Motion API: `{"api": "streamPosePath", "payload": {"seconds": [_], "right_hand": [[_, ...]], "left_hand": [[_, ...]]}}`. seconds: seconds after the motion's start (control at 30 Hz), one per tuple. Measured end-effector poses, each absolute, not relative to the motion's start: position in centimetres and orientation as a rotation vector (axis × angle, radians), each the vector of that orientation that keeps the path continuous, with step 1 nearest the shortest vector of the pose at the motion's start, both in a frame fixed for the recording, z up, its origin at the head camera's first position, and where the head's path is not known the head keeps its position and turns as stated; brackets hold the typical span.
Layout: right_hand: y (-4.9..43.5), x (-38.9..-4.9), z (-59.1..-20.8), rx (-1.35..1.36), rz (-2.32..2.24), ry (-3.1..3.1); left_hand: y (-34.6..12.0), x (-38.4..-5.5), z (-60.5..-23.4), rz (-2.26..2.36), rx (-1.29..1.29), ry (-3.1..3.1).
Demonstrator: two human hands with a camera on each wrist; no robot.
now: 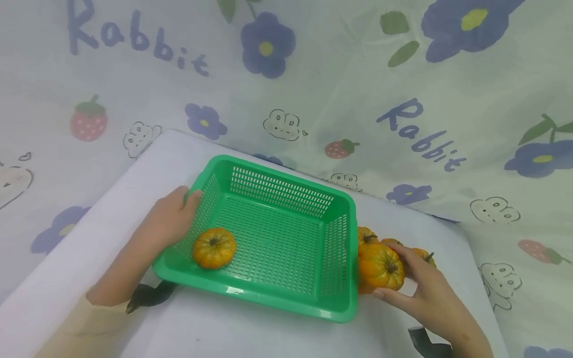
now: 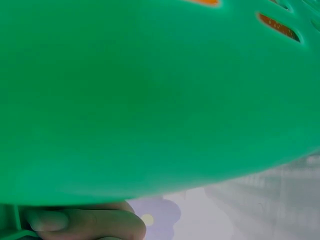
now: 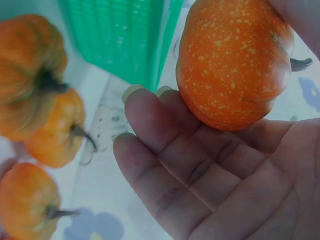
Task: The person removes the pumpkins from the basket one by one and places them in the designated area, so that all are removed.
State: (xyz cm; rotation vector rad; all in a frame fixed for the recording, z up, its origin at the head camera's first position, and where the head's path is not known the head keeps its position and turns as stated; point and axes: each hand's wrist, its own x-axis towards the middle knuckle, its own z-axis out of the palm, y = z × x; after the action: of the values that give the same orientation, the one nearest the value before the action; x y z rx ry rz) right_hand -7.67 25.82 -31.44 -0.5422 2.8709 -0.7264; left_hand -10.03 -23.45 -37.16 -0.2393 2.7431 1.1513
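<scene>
My left hand (image 1: 172, 216) grips the left rim of a green plastic basket (image 1: 264, 169) with slotted walls; in the left wrist view its curled fingers (image 2: 95, 222) show beneath the green rim. One small orange pumpkin (image 1: 215, 248) sits inside, at the basket's near left corner. Just outside the right wall, my right hand (image 1: 431, 298) holds another small pumpkin (image 1: 380, 268) between thumb and fingers. The right wrist view shows this speckled orange pumpkin (image 3: 232, 65) against the fingers, its short dark stem pointing away.
Several more pumpkins (image 1: 424, 256) lie on the white table (image 1: 215, 328) to the right of the basket, behind the held one. A white cloth (image 1: 313, 79) printed with flowers, rabbits and strawberries hangs behind the table.
</scene>
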Motion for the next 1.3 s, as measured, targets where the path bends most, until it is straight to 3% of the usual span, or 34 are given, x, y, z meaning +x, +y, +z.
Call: {"api": "streamPosePath", "payload": {"seconds": [0.43, 1.3], "right_hand": [[29.2, -6.6, -34.2, 0.023, -0.686, 2.746], [33.2, -7.6, -40.2, 0.325, -0.900, 2.590]], "left_hand": [[-23.2, -9.9, -37.3, 1.153, -0.231, 2.741], [-23.6, -10.2, -37.5, 1.161, -0.218, 2.730]]}}
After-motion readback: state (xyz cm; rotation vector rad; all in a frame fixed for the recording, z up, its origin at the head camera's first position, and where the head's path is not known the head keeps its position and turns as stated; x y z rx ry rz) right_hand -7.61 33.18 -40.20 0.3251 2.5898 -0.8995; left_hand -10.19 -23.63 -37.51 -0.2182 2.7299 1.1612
